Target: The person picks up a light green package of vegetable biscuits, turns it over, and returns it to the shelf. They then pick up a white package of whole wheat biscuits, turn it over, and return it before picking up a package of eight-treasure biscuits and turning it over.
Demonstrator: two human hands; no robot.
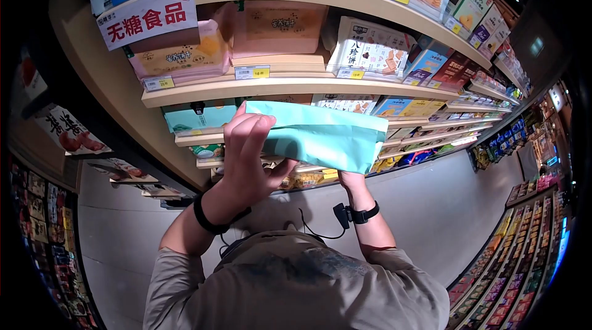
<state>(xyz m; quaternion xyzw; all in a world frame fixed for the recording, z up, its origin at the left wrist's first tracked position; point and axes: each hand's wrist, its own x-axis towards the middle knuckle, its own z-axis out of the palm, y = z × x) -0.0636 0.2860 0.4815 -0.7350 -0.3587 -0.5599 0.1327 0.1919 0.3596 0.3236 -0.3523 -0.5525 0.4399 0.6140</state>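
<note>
A mint-green sealed packet (327,136) is held up in front of the shelves, its long side running left to right. My left hand (246,148) grips its left end, with bent fingers over the top edge and the thumb at the lower edge. Under the packet's lower right corner is my right hand (351,179), its fingers hidden behind the packet. Behind my left hand, another mint-green package (200,119) stands on a lower shelf. A black band circles my left wrist, and a black strap with a small box is on the right.
Curved wooden shelves (296,86) hold pink biscuit packages (277,28), a white biscuit bag (370,49) and boxes, with price tags along the edges. A white sign (148,18) hangs at upper left. More stocked shelves (512,256) line the right, beyond the grey floor (425,213).
</note>
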